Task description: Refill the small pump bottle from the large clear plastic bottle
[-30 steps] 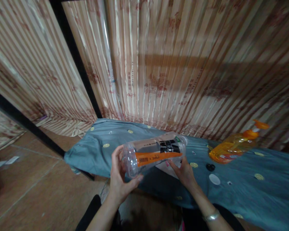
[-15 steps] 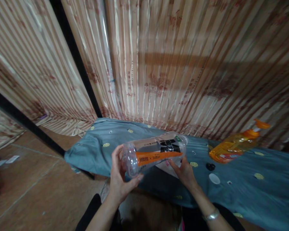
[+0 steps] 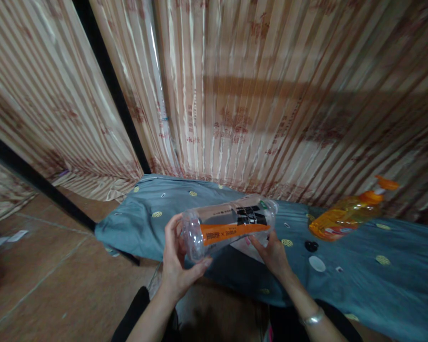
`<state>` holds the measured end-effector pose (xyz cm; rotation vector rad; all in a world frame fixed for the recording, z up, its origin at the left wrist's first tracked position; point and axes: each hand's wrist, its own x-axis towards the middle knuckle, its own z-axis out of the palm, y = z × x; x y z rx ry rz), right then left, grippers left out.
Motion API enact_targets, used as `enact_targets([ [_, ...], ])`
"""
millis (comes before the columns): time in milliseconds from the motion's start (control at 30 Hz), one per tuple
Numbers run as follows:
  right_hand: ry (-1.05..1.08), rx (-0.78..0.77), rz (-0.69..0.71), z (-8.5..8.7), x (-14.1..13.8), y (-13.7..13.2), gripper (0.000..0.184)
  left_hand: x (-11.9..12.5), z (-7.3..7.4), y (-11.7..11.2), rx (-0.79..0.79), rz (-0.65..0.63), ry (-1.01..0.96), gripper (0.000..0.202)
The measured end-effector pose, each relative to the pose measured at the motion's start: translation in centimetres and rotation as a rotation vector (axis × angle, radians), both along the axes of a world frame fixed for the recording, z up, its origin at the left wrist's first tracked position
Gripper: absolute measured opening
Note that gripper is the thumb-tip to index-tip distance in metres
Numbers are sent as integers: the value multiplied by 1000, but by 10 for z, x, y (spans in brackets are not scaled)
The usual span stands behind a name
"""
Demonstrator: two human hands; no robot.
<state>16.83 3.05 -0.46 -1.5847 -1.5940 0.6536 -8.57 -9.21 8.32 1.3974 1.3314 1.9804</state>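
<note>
A clear plastic bottle (image 3: 231,225) with an orange, grey and black label lies sideways between my hands, above the cloth. My left hand (image 3: 178,266) is wrapped round its left end, thumb below. Under its right end my right hand (image 3: 273,254) grips it, with some fingers hidden behind the bottle. A pale sheet with pink marks (image 3: 248,251) shows partly beneath the bottle. To the right of my right hand lie a small black object (image 3: 311,246) and a round whitish disc (image 3: 317,264).
An orange pump bottle (image 3: 345,216) stands on the blue-grey cloth (image 3: 185,194) at the right, near the striped curtain (image 3: 235,95). Black metal poles (image 3: 110,85) rise at the left. Brown tiled floor (image 3: 50,266) spreads at lower left.
</note>
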Motion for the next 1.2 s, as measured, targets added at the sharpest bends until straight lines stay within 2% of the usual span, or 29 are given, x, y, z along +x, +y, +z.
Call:
enact_targets([
  [667,27,30,16,0,0,-2,41,0,1,0,-19,8,-17,95],
  [933,1,82,21,-4,0,-1,54,-1,4,1,-14,10,7,96],
  [1200,-20,58,39,2,-1,-3,39,-5,7,2,-3,28,22,99],
])
